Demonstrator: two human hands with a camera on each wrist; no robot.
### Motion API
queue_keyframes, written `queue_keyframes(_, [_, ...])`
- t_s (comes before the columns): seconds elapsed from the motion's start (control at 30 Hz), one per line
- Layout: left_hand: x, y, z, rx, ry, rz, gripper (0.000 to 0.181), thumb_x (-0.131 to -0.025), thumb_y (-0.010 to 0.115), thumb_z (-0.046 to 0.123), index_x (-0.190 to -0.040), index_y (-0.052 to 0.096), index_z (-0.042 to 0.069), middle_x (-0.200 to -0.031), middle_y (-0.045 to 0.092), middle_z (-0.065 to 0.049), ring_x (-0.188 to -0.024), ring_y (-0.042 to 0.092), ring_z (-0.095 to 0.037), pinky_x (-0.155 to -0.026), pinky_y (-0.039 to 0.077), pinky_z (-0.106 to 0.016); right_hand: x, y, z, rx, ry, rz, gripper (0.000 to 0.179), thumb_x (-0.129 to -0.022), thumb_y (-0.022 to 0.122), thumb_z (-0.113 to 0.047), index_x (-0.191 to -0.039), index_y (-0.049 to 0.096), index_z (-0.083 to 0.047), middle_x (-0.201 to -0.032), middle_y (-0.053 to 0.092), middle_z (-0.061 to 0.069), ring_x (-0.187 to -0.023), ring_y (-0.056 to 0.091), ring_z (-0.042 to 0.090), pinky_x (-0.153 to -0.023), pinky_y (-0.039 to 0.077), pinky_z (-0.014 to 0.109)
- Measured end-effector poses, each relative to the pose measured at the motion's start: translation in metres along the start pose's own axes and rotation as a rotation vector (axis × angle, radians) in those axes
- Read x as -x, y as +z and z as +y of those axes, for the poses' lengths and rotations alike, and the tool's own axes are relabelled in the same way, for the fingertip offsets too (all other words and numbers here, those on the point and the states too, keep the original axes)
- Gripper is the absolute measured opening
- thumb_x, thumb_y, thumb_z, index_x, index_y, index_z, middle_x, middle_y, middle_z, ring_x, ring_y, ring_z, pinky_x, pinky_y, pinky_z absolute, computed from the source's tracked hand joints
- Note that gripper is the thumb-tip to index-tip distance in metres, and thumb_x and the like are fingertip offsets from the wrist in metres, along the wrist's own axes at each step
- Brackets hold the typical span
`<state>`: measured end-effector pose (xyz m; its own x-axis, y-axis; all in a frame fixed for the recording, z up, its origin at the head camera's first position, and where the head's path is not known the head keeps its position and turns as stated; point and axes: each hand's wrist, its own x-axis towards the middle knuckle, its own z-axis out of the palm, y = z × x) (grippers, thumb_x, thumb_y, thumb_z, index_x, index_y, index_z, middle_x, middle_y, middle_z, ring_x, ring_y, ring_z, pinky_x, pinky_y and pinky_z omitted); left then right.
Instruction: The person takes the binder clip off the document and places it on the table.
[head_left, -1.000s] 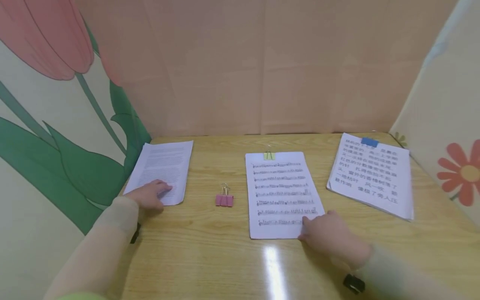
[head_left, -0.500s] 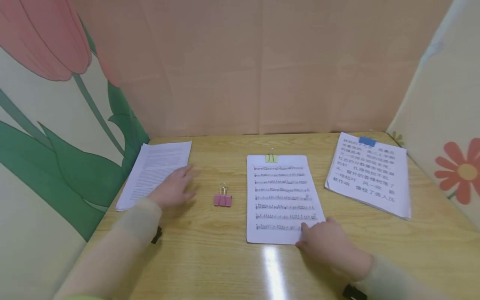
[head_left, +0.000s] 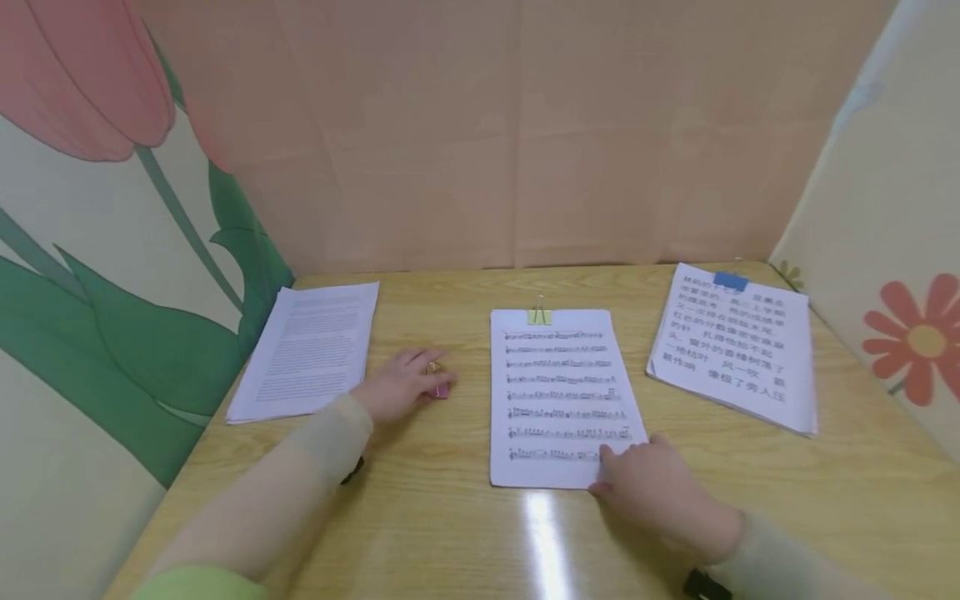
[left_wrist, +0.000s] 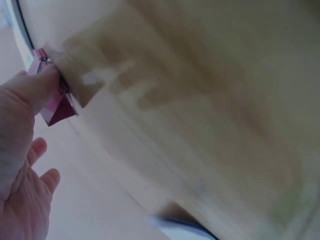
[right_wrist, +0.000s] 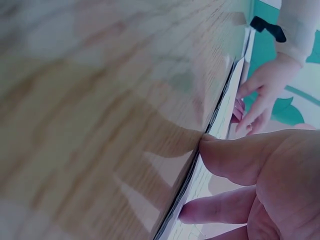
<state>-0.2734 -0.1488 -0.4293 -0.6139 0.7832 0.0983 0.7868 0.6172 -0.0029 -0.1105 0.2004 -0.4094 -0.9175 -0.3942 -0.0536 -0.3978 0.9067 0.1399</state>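
Observation:
My left hand (head_left: 401,385) reaches to the middle left of the table and covers most of a pink binder clip (head_left: 442,391). In the left wrist view, its thumb lies across the pink clip (left_wrist: 56,107), while two fingers extend below. My right hand (head_left: 663,492) grips the lower right corner of a sheet music stack (head_left: 558,400). The right wrist view shows thumb and finger tips at the stack's edge (right_wrist: 186,182). A yellow binder clip (head_left: 539,317) sits on the top edge of that music.
Left of the music lies a loose stack of printed pages (head_left: 311,350). On the right, a stack of large-print pages (head_left: 731,358) bears a blue binder clip (head_left: 731,282). A pink cloth backdrop (head_left: 517,142) and flowered panels (head_left: 900,192) enclose the wooden table (head_left: 420,517).
My left hand has moved right from the printed pages to the pink binder clip. The sheet music slid slightly nearer, then stayed put under my right hand.

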Motion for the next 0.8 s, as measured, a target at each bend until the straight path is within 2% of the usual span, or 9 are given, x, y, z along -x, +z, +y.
queue_keyframes(0.17, [0.002,-0.001,-0.021,0.007,-0.092,-0.006,0.043,-0.095,0.062,0.021,-0.137,0.055,0.026,-0.153,0.033,-0.011,-0.134,0.035,-0.041,-0.107,0.031,-0.056,-0.001,0.0,0.0,-0.002,-0.002,0.001,0.043,-0.084,0.067,-0.047,-0.096,0.066,-0.006,-0.053,0.047,-0.001,-0.049,0.044,0.016,-0.058,0.036,0.034])
queue_keyframes(0.43, [0.004,0.0,-0.046,0.031,-0.224,-0.076,0.044,-0.097,0.058,0.021,-0.14,0.051,0.027,-0.158,0.022,-0.01,-0.139,0.025,-0.041,-0.109,0.022,-0.062,0.0,-0.001,0.002,0.005,-0.021,-0.023,0.047,-0.084,0.067,-0.046,-0.106,0.068,-0.005,-0.053,0.049,0.0,-0.049,0.044,0.017,-0.059,0.037,0.035])
queue_keyframes(0.63, [0.001,-0.004,-0.05,0.018,-0.236,-0.088,0.047,-0.095,0.061,0.023,-0.141,0.05,0.024,-0.157,0.022,-0.011,-0.141,0.022,-0.041,-0.111,0.017,-0.062,0.0,0.0,0.005,0.002,-0.029,-0.026,0.046,-0.084,0.067,-0.044,-0.109,0.068,-0.005,-0.053,0.048,0.0,-0.05,0.044,0.017,-0.059,0.037,0.034])
queue_keyframes(0.73, [-0.01,-0.006,-0.046,0.028,-0.239,-0.095,0.055,-0.094,0.062,0.027,-0.146,0.043,0.021,-0.158,0.019,-0.011,-0.142,0.018,-0.039,-0.113,0.014,-0.059,0.001,0.0,0.006,-0.003,-0.029,-0.026,0.046,-0.084,0.067,-0.044,-0.109,0.067,-0.004,-0.054,0.048,0.0,-0.05,0.045,0.018,-0.059,0.037,0.034])
queue_keyframes(0.8, [-0.023,-0.007,-0.038,0.089,-0.262,-0.09,0.06,-0.094,0.062,0.03,-0.149,0.038,0.019,-0.159,0.017,-0.011,-0.143,0.017,-0.037,-0.114,0.014,-0.056,0.002,0.001,0.006,-0.009,-0.03,-0.021,0.046,-0.084,0.067,-0.043,-0.108,0.067,-0.004,-0.054,0.048,0.001,-0.051,0.045,0.018,-0.06,0.037,0.035])
